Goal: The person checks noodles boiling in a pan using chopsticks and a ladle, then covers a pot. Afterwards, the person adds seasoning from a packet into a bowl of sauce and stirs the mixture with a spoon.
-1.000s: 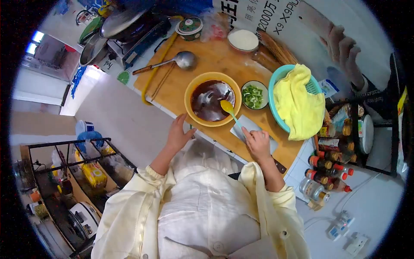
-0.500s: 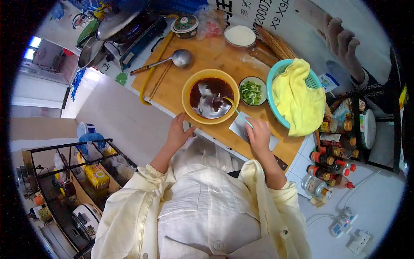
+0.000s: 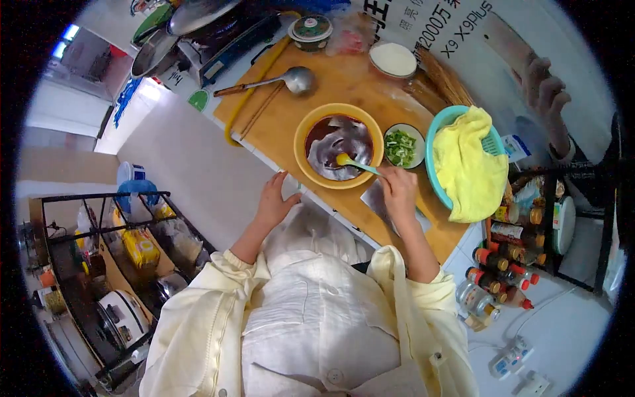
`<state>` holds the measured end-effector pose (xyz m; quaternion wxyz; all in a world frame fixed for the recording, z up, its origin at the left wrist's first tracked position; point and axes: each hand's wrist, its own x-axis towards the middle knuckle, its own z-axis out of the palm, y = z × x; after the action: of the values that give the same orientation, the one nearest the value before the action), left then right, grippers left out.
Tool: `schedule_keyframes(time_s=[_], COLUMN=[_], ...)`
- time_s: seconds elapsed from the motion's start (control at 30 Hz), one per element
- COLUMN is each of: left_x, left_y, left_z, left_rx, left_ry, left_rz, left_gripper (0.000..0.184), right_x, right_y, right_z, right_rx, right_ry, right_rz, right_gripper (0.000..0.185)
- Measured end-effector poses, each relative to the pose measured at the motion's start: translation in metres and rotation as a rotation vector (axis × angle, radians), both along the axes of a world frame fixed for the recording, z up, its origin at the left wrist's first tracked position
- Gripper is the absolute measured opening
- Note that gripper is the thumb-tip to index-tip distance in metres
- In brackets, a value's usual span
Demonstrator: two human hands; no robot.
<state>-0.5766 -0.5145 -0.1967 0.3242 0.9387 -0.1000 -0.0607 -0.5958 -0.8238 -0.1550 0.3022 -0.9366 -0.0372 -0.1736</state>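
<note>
A yellow bowl (image 3: 301, 149) with dark reddish-brown liquid stands near the front edge of the wooden board (image 3: 344, 78). My right hand (image 3: 399, 192) is closed on the pale green handle of a small spoon (image 3: 359, 165), whose yellow head is over the bowl at the liquid's surface. My left hand (image 3: 273, 198) rests at the board's front edge, left of the bowl, with thumb and fingers apart, holding nothing. Right of the bowl sits a small dish of chopped green onions (image 3: 401, 147). Partly under my right forearm lies a cleaver (image 3: 376, 198).
A teal basket (image 3: 433, 173) with a yellow cloth (image 3: 466, 162) stands at the right. Behind are a ladle (image 3: 297, 80), a lidded pot (image 3: 310, 30) and a bowl of white contents (image 3: 394, 59). Bottles (image 3: 489, 255) stand at the far right, a rack (image 3: 106, 198) at the left.
My right hand has moved up closer to the yellow bowl. The spoon's yellow head, mostly sunk in the liquid half a second ago, shows at the surface nearer the middle. My left hand stays in place.
</note>
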Motion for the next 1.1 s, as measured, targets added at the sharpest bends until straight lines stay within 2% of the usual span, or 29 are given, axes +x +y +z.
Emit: schedule_keyframes(time_s=[0.17,0.43,0.7,0.77,1.1], left_x=[-0.006,0.012,0.035,0.039,0.05], left_y=[0.005,-0.002,0.014,0.015,0.014], left_z=[-0.007,0.006,-0.001,0.004,-0.003], left_rx=[-0.018,0.025,-0.016,-0.006,-0.025], left_ry=[-0.001,0.051,-0.002,-0.002,-0.026], left_rz=[0.033,-0.063,-0.116,-0.118,-0.156], left_gripper=[0.068,0.067,0.067,0.067,0.066], right_x=[-0.002,0.002,0.002,0.0,-0.002], right_y=[-0.005,0.001,0.009,0.01,0.01], right_z=[-0.01,-0.011,-0.01,-0.011,-0.009], right_rx=[-0.06,-0.006,-0.027,0.024,0.021], right_ry=[0.03,0.022,-0.044,0.065,0.086], right_rz=[0.011,-0.135,-0.23,-0.244,-0.266], right_gripper=[0.022,0.02,0.015,0.02,0.022])
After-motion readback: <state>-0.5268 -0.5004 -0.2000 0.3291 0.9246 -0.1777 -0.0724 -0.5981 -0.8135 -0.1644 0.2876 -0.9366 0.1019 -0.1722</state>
